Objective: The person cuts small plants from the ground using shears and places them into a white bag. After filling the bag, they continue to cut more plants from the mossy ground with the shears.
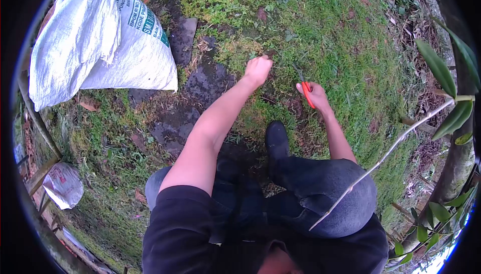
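Observation:
My right hand [316, 97] is wrapped round a pair of red-handled shears [307, 95], whose dark blades point up and slightly left over the grass. To its left, my left hand [258, 70] is closed, knuckles up, low over the mossy ground [245, 48]. Its fingertips are turned away, beside a small patch of bare brown soil, and whatever they pinch is hidden. The two hands are a short way apart, in front of my dark boot [277, 140].
A large white woven sack [105, 48] with green lettering stands at upper left, near dark flat stones [208, 83]. A smaller white bag [64, 185] lies at lower left. A thin bare branch [381, 161] crosses over my right knee from a leafy plant [441, 68].

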{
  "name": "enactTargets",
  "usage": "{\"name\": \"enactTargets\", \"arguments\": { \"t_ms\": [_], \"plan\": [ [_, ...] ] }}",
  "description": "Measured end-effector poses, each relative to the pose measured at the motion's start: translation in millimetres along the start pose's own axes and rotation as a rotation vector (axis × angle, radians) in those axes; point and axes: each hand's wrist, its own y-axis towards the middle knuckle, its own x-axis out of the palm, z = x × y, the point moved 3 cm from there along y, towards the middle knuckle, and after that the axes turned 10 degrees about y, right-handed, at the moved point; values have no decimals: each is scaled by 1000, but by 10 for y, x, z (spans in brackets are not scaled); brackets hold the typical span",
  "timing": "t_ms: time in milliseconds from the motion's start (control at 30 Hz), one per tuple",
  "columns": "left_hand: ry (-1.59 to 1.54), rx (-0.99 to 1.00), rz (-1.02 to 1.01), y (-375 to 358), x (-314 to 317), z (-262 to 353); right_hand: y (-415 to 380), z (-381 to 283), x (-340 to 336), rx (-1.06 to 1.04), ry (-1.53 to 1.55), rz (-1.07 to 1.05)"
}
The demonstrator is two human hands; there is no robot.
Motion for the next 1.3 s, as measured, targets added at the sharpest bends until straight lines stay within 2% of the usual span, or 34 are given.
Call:
{"name": "enactTargets", "arguments": {
  "t_ms": [167, 333, 400, 467, 567, 667, 800, 833, 967, 1067, 1300],
  "plan": [
    [17, -39, -56, 103, 193, -140, 56, -85, 73, -15, 19, -3],
    [-160, -182, -32, 163, -131, -259, 46, -83, 78, -29, -2, -24],
    [-212, -243, -40, 216, -198, -401, 57, -61, 127, -117, 38, -37],
    [-248, -321, 14, 221, -240, -543, 16, -56, 165, -243, 110, -43],
    [-311, -455, 116, 173, -523, -693, -154, -438, 168, -261, 236, -122],
    [-318, -446, 101, 187, -429, -899, -179, -572, 183, -185, 102, -120],
    [-294, -355, 138, 47, -353, -734, -219, -716, 164, -138, 34, -151],
    [-285, -303, 52, 46, -272, -713, -187, -667, 178, -142, 45, -140],
    [-176, -280, 40, -40, -191, -523, 14, -350, 254, -78, 45, -104],
    [-99, -291, 54, 25, -162, -497, 90, -233, 258, -53, -5, -85],
    [-194, -358, 155, 81, 25, -582, 93, -156, 258, -115, 4, -84]
  ]
}}
